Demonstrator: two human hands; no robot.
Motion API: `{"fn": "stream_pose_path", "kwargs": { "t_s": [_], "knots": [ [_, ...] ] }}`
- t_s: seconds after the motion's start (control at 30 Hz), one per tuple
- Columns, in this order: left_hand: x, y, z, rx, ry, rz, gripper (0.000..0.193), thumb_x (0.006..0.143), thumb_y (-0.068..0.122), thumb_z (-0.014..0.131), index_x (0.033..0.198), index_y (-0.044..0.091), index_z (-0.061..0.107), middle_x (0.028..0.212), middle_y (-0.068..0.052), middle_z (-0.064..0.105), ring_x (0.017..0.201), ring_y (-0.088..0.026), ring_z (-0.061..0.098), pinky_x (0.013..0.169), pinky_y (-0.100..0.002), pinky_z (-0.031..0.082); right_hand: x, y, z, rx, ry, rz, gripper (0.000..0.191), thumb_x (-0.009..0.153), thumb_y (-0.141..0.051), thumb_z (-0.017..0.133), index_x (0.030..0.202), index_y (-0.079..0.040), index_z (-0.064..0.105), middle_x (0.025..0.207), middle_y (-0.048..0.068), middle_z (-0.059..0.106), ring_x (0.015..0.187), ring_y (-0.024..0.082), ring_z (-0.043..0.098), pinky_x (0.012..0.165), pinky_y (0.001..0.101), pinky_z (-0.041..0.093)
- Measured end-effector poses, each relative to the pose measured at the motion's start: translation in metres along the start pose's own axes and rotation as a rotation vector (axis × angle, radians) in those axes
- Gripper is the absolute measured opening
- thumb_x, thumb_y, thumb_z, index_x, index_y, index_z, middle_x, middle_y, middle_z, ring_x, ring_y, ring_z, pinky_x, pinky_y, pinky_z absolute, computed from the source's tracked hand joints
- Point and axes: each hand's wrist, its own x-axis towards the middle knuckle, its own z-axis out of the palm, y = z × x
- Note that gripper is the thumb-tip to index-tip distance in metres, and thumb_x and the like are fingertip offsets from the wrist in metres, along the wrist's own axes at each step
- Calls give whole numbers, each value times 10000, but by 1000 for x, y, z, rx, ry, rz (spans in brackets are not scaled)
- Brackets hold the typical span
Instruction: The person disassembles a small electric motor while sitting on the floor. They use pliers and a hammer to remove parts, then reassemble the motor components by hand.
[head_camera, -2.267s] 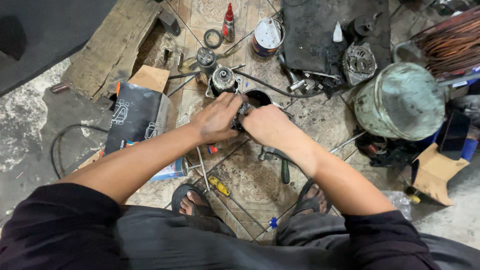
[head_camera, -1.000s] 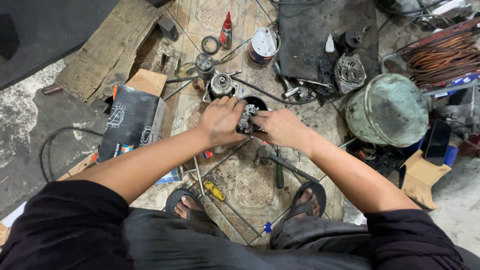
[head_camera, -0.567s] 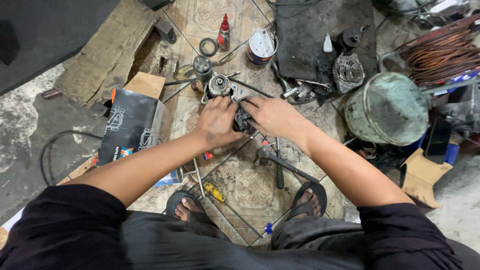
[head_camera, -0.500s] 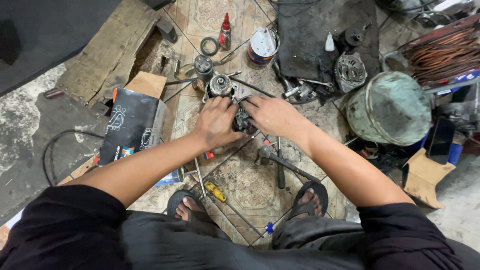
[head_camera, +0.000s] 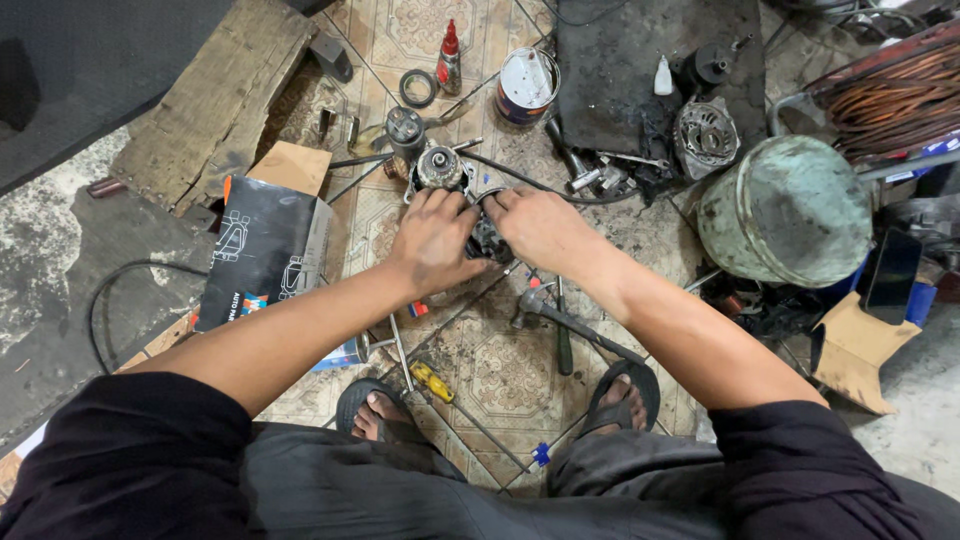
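On the grimy tiled floor (head_camera: 500, 375), left hand (head_camera: 432, 240) and right hand (head_camera: 540, 228) both clamp a small dark motor part (head_camera: 488, 238) between them, steadying it

**Colours on my workshop floor**

My sleeves (head_camera: 130, 450) are black. The floor tiles (head_camera: 510, 375) carry a brown and cream ornamental pattern under dark grime. The box (head_camera: 262, 250) beside me is black with white line drawings. The big drum (head_camera: 785, 210) is pale green, mottled with rust. A coil of wire (head_camera: 890, 95) glows copper. The screwdriver (head_camera: 432, 381) handle is yellow, the small bottle (head_camera: 449, 60) red-capped.
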Motion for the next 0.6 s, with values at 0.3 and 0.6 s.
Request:
{"fn": "stream_pose_path", "kwargs": {
  "t_s": [0.3, 0.6],
  "knots": [
    [-2, 0, -6, -40, 63, 50, 904, 680, 577, 834, 1328, -6, 593, 1171, -175, 612, 1149, -341, 539, 1041, -466, 371, -13, -12, -31, 311, 235, 213, 404, 837, -207, 679, 1153, 43, 653, 1015, 215, 676, 859, 410, 682, 685, 471, 559],
    [-3, -1, -2, -69, 149, 91, 756, 582, 280, 798, 1255, 3, 596, 1124, -174, 612, 1157, -367, 555, 1073, -491, 373, -4, -54, -7, 346, -1, 615, 432, 790, -456, 710, 752, -28, 750, 784, 220, 703, 753, 427, 693, 663, 529, 558]
  ]
}}
